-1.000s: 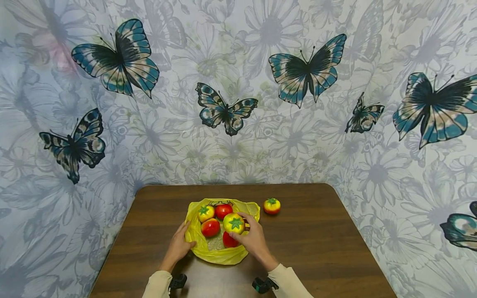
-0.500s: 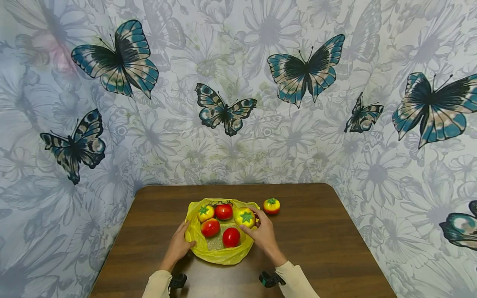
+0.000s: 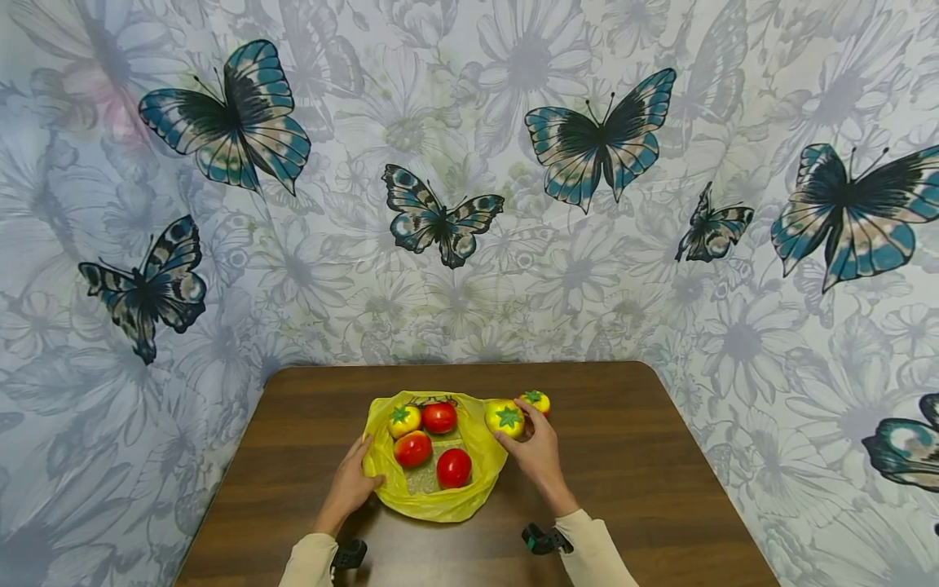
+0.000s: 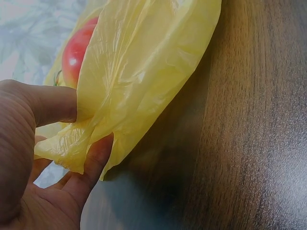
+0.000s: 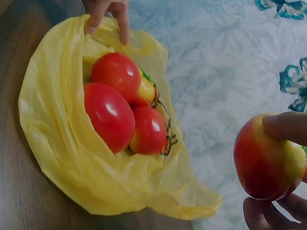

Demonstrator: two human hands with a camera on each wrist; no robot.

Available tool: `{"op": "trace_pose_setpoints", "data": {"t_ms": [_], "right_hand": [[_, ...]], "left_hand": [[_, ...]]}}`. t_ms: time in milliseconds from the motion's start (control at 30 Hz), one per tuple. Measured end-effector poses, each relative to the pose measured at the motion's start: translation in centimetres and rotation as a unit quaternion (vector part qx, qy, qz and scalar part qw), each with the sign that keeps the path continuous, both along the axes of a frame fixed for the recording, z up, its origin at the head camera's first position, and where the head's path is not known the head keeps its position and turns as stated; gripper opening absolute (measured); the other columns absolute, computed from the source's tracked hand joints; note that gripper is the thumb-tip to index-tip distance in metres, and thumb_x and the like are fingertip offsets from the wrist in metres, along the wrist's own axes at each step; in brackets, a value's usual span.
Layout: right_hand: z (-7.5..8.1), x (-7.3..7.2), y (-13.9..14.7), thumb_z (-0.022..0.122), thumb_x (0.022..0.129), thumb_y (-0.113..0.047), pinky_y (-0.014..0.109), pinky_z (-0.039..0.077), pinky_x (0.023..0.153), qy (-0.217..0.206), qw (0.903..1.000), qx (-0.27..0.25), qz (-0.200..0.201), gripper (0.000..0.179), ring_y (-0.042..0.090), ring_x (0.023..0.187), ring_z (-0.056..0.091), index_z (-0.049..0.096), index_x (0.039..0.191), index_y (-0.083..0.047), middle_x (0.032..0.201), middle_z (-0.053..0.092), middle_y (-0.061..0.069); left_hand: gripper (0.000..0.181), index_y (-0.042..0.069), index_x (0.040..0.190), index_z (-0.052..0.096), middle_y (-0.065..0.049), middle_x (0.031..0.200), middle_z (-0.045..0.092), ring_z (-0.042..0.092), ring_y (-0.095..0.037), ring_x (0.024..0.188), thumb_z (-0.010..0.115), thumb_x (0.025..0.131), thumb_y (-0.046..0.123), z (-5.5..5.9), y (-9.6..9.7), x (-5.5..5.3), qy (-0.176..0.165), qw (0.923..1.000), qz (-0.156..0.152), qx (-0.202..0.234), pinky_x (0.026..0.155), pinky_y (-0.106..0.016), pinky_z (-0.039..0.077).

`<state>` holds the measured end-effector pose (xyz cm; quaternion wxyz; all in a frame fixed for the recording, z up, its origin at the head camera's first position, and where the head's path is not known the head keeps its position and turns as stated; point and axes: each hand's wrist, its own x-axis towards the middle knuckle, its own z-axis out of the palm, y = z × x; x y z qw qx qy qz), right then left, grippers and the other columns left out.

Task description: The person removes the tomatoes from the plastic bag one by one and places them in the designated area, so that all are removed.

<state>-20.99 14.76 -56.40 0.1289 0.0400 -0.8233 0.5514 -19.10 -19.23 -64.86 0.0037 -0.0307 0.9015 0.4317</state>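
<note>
A yellow plastic bag (image 3: 440, 509) lies on the table with its mouth spread wide, and several tomatoes show inside, among them a red tomato (image 3: 454, 468) and a yellow-topped tomato (image 3: 402, 420). My left hand (image 3: 348, 484) pinches the bag's left edge; in the left wrist view the thin film (image 4: 129, 81) runs between thumb and fingers. My right hand (image 3: 541, 453) grips a red-and-yellow tomato (image 5: 266, 160) between thumb and fingers, just past the bag's right rim. Behind that hand another tomato (image 3: 537, 399) rests on the table, partly covered by my fingers.
The brown wooden table (image 3: 645, 489) extends to both sides of the bag. Its far edge meets a wall (image 3: 455, 326) covered in flowers and butterflies. Dark lines (image 5: 168, 129) show at the bag's far inner side.
My right hand has carried its tomato from above the bag's middle to the right, past the rim. A red tomato under it has come into full sight. My left hand has stayed put.
</note>
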Motion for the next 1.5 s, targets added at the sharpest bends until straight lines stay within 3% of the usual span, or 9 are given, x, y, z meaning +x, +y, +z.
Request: {"op": "trace_pose_setpoints", "data": {"t_ms": [100,400,633,1333,1500], "right_hand": [[-0.3,-0.4,0.6,0.085,0.074,-0.012,0.041,0.055,0.093,-0.008,0.9999,-0.01,-0.006,0.067,0.03,0.11,0.062,0.056,0.134,-0.004,0.128,0.06,0.017],[-1.7,-1.2,2.5,0.083,0.076,-0.017,0.039,0.057,0.086,-0.016,0.9992,0.022,-0.029,0.064,0.031,0.107,0.063,0.057,0.134,-0.008,0.123,0.06,0.017],[-2.0,-1.6,4.0,0.082,0.077,-0.015,0.047,0.055,0.092,-0.026,0.998,0.015,-0.056,0.064,0.033,0.113,0.061,0.055,0.135,-0.006,0.129,0.058,0.019],[-2.9,-3.3,7.3,0.081,0.078,-0.016,0.046,0.052,0.092,-0.032,0.9929,0.043,-0.106,0.064,0.034,0.112,0.06,0.054,0.136,-0.006,0.13,0.058,0.021],[-3.7,-3.8,7.9,0.083,0.076,-0.017,0.039,0.053,0.088,-0.021,0.9899,0.057,-0.128,0.065,0.034,0.108,0.061,0.057,0.134,-0.005,0.124,0.061,0.021]], "left_hand": [[0.087,-0.005,0.148,0.035,-0.027,0.157,0.029,0.035,-0.049,0.14,0.077,0.072,0.003,-0.1,0.1,0.0,-0.002,1.0,-0.001,0.001,0.113,-0.06,0.032],[0.086,-0.006,0.148,0.036,-0.028,0.156,0.028,0.034,-0.05,0.139,0.076,0.072,0.002,0.1,0.1,0.5,-0.008,1.0,0.001,0.003,0.113,-0.061,0.031],[0.087,-0.004,0.149,0.035,-0.026,0.157,0.028,0.035,-0.049,0.14,0.077,0.073,0.003,0.0,0.1,0.6,-0.008,1.0,0.0,-0.002,0.113,-0.06,0.032],[0.087,-0.006,0.149,0.035,-0.027,0.157,0.029,0.036,-0.049,0.139,0.076,0.073,0.003,0.0,0.2,0.3,-0.001,1.0,0.001,-0.003,0.113,-0.06,0.033],[0.087,-0.006,0.148,0.035,-0.027,0.157,0.029,0.035,-0.049,0.14,0.076,0.073,0.003,0.0,0.2,0.2,0.0,1.0,0.001,-0.002,0.113,-0.06,0.032]]}}
